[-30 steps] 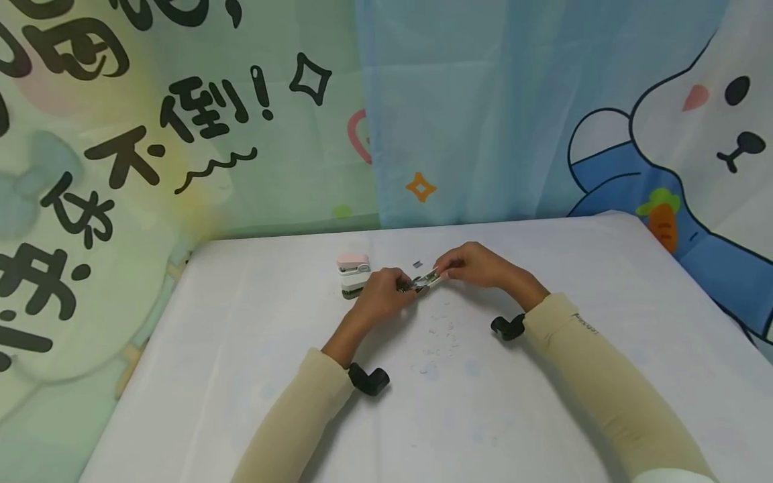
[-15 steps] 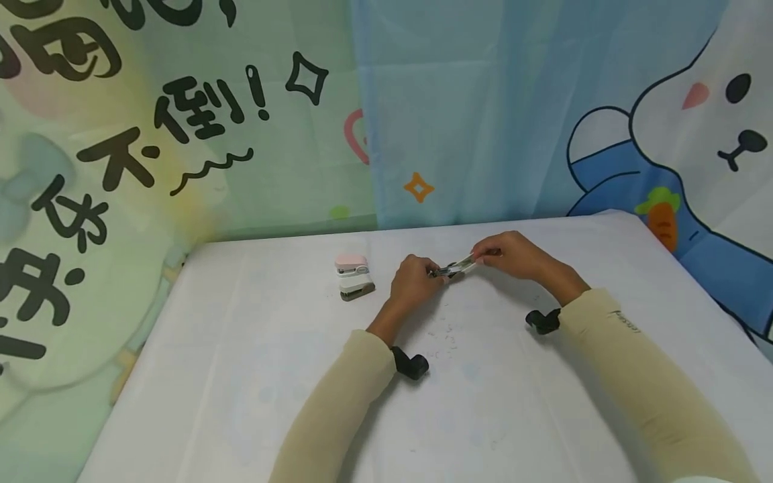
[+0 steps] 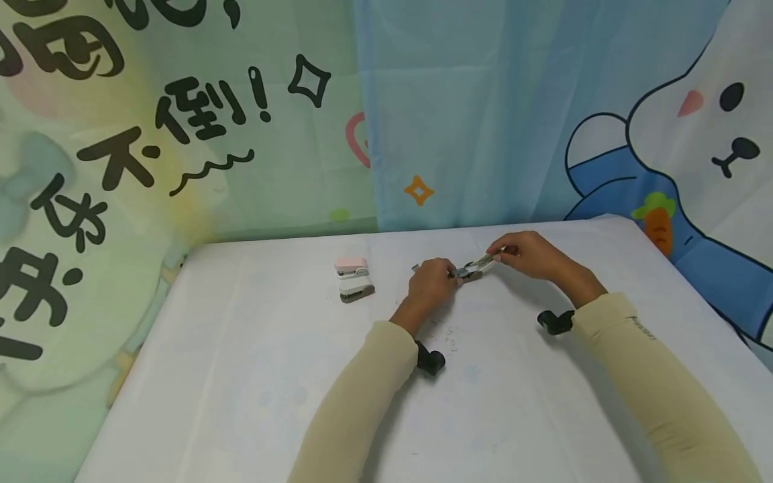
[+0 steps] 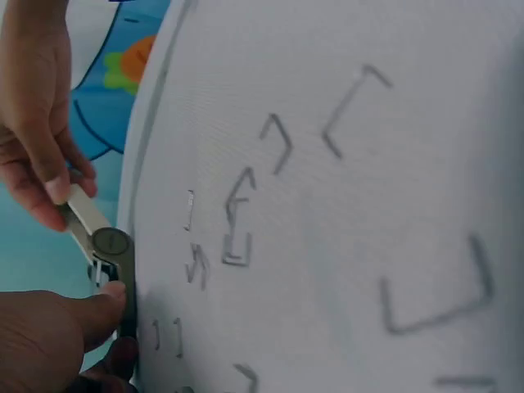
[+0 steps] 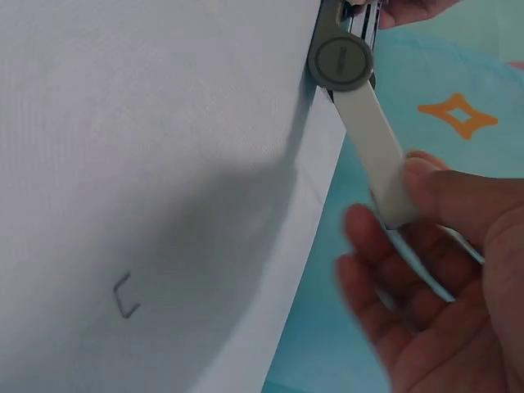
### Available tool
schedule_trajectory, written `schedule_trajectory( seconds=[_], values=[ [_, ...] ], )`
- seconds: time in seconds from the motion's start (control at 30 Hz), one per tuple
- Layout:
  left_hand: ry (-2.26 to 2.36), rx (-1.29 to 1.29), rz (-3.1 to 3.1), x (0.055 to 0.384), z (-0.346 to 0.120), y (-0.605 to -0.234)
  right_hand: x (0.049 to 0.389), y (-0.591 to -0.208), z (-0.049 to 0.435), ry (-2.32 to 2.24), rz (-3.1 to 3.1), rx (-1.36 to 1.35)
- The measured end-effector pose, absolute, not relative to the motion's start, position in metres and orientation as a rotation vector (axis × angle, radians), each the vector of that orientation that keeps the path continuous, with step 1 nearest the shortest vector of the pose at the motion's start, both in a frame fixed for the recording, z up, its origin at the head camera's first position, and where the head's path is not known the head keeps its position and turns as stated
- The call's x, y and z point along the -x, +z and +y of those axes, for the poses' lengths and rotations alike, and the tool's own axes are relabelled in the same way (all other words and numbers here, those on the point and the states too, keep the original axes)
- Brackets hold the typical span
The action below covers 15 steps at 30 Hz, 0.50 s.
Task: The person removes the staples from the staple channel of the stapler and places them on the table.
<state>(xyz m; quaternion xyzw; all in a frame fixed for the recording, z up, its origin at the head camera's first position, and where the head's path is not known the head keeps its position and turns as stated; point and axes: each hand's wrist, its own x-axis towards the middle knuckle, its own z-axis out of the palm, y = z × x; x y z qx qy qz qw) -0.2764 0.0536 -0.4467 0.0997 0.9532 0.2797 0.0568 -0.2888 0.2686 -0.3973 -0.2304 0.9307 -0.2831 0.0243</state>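
The head view looks forward and down from farther back, taking in the bench [image 3: 241, 376] and both hands [image 3: 432, 285] [image 3: 531, 255]. The wrist views look from close by, turned sideways (the bench stands almost on end in each), and share the hinged tool [image 5: 359, 110].

Diffuse light is evenly brightening the head view; soft shadows are lying beside the left sleeve [image 3: 359, 396] and right sleeve [image 3: 655, 396]. The left wrist view is running dimmer, with grey shade darkening its right edge. In the right wrist view, a broad shadow is crossing the white tablecloth [image 5: 147, 123], left of centre; the right hand [image 5: 446, 327] is blurring slightly.
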Motion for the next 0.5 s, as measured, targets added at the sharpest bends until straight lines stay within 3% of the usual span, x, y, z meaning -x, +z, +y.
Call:
schedule_trajectory(
  seconds=[0.27,0.5],
  values=[
    [0.809,-0.297,2.913,0.274,0.051,-0.447,0.288,-0.406,0.254,-0.887,2.872,0.788],
    [0.958,-0.326,2.984,0.270,0.043,-0.444,0.281,-0.388,0.216,-0.938,3.015,1.021]
  ],
)
